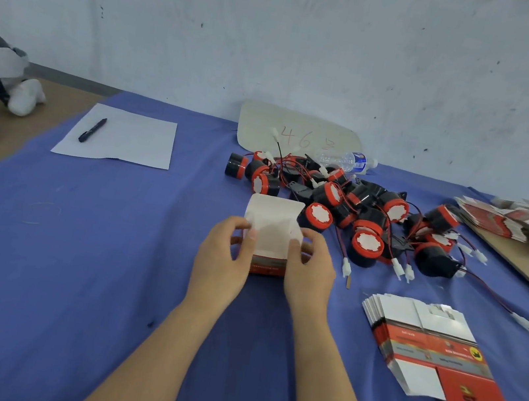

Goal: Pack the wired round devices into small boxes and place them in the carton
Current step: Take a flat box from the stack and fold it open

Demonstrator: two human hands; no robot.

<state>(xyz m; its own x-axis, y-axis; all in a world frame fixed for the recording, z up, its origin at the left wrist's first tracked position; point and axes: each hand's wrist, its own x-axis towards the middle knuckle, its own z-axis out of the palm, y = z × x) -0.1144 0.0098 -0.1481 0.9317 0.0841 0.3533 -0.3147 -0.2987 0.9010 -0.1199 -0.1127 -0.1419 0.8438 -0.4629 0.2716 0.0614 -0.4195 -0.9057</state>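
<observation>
Head view: left hand [223, 254] and right hand [310, 267] pinch a small box [273, 227]; cardboard [258, 123] reads "46".

Bench [74, 257] covered with blue cloth. Far left: white paper sheet [133, 145], black pen [92, 129] on it. Far centre: beige cardboard piece [302, 126] at the wall, clear plastic water bottle [349, 161] lying beside it. In front: heap of black-and-red round wired devices [330, 193]. Centre: small red-and-white cardboard box [272, 229], contact with cloth unclear. Near right: fanned stack of flat red-and-white box blanks [420, 343]. Right edge: brown board [523, 262].
</observation>
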